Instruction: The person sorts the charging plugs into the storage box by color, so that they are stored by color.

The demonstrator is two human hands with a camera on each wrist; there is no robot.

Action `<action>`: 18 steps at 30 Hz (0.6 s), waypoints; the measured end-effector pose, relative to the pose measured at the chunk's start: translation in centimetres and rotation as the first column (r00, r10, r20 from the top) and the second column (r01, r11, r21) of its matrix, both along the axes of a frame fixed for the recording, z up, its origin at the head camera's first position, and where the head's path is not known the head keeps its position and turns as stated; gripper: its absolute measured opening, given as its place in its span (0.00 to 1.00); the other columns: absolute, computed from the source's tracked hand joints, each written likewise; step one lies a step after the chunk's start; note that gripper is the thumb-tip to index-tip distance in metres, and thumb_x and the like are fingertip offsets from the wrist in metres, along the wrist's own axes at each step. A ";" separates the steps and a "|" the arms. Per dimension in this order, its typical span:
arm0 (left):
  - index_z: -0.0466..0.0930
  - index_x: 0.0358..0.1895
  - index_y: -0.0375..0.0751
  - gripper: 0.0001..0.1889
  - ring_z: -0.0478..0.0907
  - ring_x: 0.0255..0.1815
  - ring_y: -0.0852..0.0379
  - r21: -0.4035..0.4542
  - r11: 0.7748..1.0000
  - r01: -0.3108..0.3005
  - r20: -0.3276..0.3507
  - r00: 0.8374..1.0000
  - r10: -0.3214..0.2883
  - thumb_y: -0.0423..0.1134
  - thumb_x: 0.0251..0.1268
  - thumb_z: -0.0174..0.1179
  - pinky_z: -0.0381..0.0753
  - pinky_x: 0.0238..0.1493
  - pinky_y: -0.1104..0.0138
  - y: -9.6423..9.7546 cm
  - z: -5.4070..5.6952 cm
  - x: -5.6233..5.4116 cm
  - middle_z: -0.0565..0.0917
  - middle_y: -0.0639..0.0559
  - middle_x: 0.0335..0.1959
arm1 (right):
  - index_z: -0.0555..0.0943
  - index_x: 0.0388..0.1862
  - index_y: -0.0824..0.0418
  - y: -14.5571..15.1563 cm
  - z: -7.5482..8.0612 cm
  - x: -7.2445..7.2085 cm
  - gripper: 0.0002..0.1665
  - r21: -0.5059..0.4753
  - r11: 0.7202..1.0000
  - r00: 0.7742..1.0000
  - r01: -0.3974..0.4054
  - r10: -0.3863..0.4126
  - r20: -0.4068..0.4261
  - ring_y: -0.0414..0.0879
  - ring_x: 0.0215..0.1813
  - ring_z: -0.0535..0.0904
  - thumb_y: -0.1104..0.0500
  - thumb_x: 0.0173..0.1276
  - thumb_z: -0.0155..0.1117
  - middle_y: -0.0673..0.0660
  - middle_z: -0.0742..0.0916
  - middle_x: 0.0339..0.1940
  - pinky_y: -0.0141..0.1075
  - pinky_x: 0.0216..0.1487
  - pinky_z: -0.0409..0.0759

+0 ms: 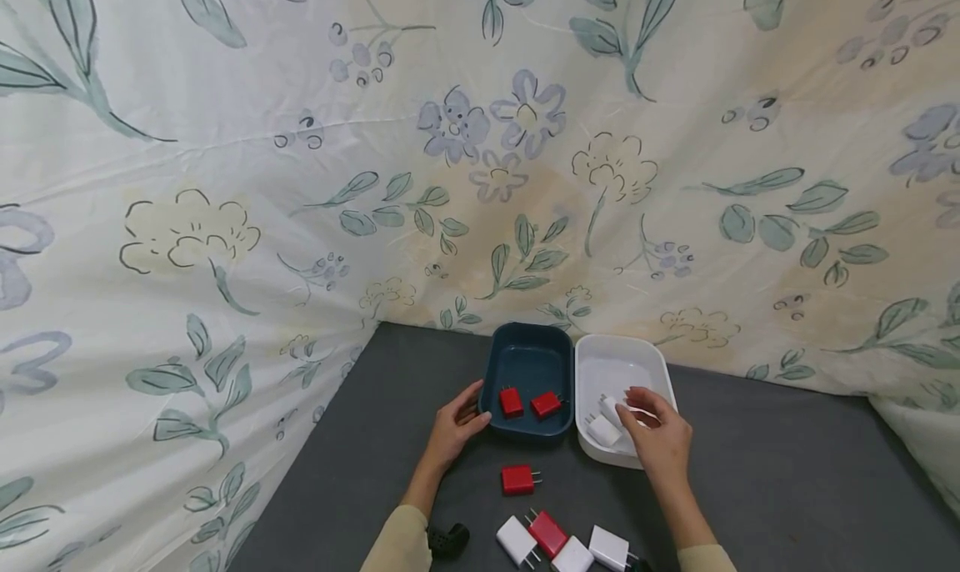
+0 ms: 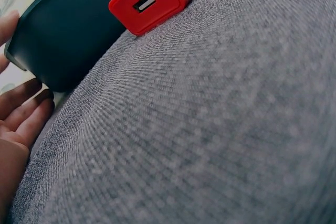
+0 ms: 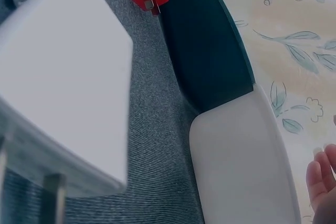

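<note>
Right hand [image 1: 663, 436]: fingers parted, over white tray [image 1: 611, 458]
Upper white charger [image 1: 610, 404]: right there, just left, prongs away
Left hand [image 1: 452, 430]: straight fingers touching blue tray [image 1: 528, 355]

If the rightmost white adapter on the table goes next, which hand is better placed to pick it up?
Probably the right: the right hand hovers over the white bin, nearer that white adapter, while the left hand touches the left side of the blue bin, farther away.
</note>
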State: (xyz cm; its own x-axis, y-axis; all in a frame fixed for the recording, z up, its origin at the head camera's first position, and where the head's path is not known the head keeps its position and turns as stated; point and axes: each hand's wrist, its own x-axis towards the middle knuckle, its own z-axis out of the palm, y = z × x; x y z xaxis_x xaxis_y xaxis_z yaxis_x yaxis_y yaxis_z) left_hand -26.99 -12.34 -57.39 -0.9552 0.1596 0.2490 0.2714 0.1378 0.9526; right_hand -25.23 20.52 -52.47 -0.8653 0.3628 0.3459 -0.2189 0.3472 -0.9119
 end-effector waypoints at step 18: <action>0.64 0.72 0.35 0.31 0.73 0.65 0.35 0.003 1.000 -0.006 -0.031 0.999 0.006 0.36 0.67 0.61 0.71 0.63 0.43 0.0 -0.8 -0.3 0.72 0.31 0.67 | 0.85 0.47 0.66 -0.4 0.4 1.9 0.20 -0.004 1.000 1.000 0.005 -0.005 0.005 0.32 0.36 0.83 0.68 0.54 0.75 0.64 0.89 0.43 0.20 0.40 0.81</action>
State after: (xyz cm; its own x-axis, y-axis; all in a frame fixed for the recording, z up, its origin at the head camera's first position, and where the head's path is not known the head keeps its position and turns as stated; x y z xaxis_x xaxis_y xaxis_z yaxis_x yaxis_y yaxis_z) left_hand -27.30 -12.32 -58.17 -0.9481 0.1528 0.2790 0.2999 0.1370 0.9441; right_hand -23.35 20.10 -52.10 -0.8654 0.3680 0.3400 -0.2125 0.3449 -0.9143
